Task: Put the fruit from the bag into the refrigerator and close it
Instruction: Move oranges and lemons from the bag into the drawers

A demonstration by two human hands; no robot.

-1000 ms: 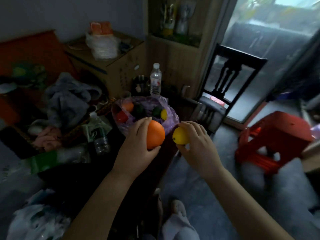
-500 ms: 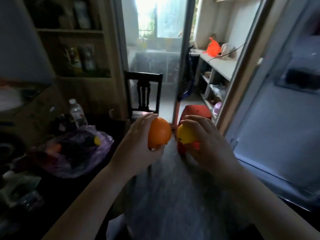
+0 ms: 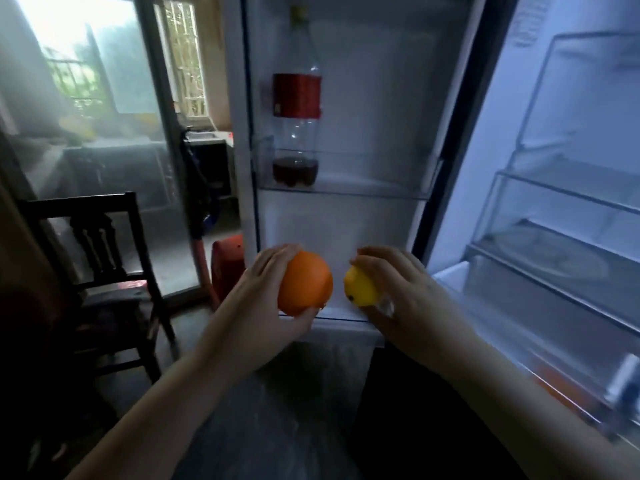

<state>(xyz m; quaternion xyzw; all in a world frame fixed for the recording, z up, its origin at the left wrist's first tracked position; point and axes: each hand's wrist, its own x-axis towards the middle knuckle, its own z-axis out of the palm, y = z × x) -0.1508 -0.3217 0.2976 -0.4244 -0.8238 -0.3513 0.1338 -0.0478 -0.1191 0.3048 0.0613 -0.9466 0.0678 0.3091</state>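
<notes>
My left hand [image 3: 263,299] grips a round orange [image 3: 304,282], and my right hand [image 3: 408,296] grips a smaller yellow lemon [image 3: 360,287]. Both fruits are held side by side in front of the open refrigerator [image 3: 571,209], whose glass shelves show at the right. Its open door [image 3: 363,116] faces me, with a door shelf [image 3: 346,192] above my hands. The fruit bag is out of view.
A large, nearly empty bottle with a red label [image 3: 296,98] stands on the door shelf. A dark wooden chair [image 3: 100,258] is at the left, a red stool [image 3: 227,268] behind the door's edge. A glass doorway [image 3: 104,116] lies beyond.
My view has swung right, away from the table and bag, to the open refrigerator. Both hands still hold their fruit and have come up close to the door.
</notes>
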